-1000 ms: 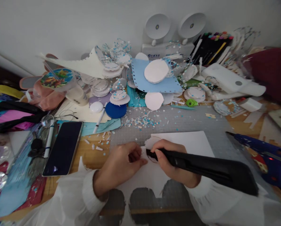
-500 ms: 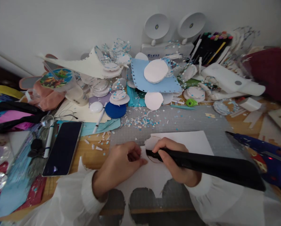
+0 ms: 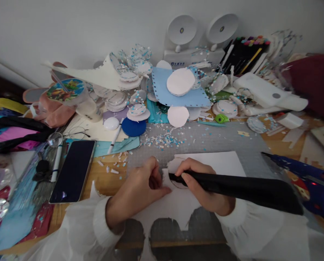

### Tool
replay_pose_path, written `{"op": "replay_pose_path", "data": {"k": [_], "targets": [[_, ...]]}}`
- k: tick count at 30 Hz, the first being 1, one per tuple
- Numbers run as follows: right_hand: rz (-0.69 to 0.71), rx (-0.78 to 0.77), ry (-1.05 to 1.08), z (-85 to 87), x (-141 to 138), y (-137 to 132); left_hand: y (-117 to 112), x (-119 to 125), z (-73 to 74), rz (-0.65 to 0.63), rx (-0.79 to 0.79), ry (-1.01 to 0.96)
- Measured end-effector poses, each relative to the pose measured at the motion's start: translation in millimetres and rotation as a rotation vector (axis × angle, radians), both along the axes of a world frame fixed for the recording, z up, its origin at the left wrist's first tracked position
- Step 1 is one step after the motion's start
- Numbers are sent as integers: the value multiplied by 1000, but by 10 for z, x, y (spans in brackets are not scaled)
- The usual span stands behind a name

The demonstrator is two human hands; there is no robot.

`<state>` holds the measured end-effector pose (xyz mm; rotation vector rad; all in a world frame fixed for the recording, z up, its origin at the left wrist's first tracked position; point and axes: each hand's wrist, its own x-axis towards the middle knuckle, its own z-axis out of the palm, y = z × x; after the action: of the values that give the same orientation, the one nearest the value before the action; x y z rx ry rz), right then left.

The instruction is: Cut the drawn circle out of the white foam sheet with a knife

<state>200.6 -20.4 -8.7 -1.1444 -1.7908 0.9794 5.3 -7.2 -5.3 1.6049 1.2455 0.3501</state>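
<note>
Head view: the right hand (image 3: 211, 199) was clamped on a black tool (image 3: 249, 189), its tip at the paper (image 3: 175, 203) (a mat (image 3: 219, 139) lay beneath). The left hand (image 3: 141, 186) was at the paper's edge, its grip unclear. Cutting seemed in hand; the next move called for steady paper.

Shows plain black on the long tool (image 3: 243, 190), white on the cut paper (image 3: 173, 204) and both sleeves (image 3: 260, 226). Has grey with a faint grid on the mat (image 3: 219, 136), light blue with dark edge dots on the card (image 3: 160, 87). Runs deep blue on the round disc (image 3: 133, 128) and the glue gun (image 3: 303, 172).
</note>
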Motion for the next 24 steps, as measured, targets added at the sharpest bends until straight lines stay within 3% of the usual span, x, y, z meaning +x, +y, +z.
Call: {"op": "replay_pose_path", "data": {"k": [11, 24], "targets": [[32, 234, -13, 72, 49, -63, -5, -17, 49, -35, 21, 85], [121, 247, 73, 67, 135, -49, -3, 19, 38, -77, 25, 107]]}}
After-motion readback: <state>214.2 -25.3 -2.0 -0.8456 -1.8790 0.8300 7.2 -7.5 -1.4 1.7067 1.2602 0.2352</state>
